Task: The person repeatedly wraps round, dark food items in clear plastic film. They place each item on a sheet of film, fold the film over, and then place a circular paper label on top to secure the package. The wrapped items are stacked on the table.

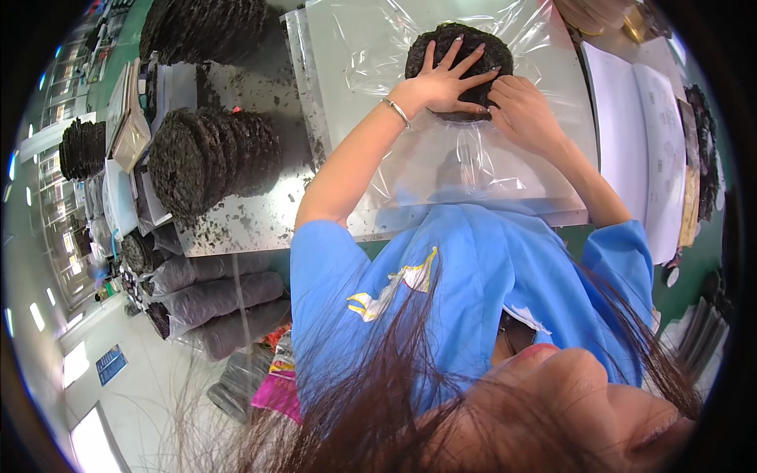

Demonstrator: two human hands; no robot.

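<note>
A round, dark dried seaweed cake (421, 54) lies on clear plastic film (366, 68) spread over a pale worktop. My left hand (452, 77) presses flat on the cake, fingers spread, with a metal bangle (396, 112) at the wrist. At the cake's right edge is my right hand (523, 109), its fingers bent and its thumb at the rim. Its fingertips touch the edge, but whether they pinch film or seaweed is unclear. Creases run through the film around the cake.
Left of the film, a row of round seaweed cakes (207, 156) stands on edge on a metal table (230, 227) strewn with crumbs. Another row (204, 26) is farther back. Plastic-wrapped rolls (222, 298) lie below the table's left side. White sheets (633, 142) flank the right.
</note>
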